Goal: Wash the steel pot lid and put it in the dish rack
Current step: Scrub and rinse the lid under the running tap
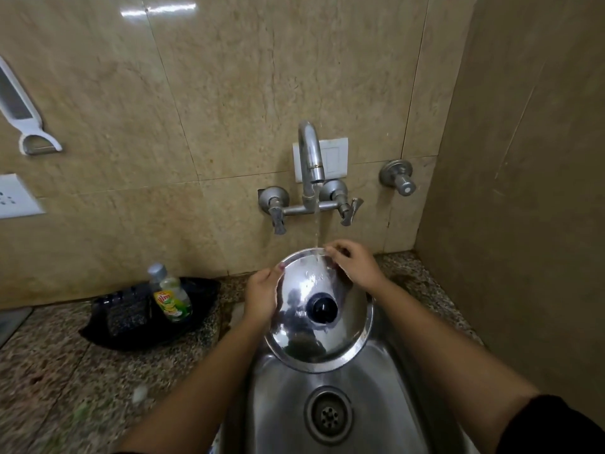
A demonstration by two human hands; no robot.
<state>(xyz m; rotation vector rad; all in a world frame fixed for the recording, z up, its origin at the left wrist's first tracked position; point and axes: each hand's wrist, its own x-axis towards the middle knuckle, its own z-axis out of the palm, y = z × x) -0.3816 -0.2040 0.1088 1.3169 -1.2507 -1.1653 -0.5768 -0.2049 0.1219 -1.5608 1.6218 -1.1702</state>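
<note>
The round steel pot lid with a black knob in its middle is held tilted over the steel sink. My left hand grips the lid's left rim. My right hand holds the far upper rim, fingers curled over the edge. A thin stream of water falls from the tap onto the lid's top edge. No dish rack is in view.
A dish soap bottle stands on a black bag or tray on the speckled counter left of the sink. A separate valve is on the wall at right. A peeler hangs at far left. A side wall closes the right.
</note>
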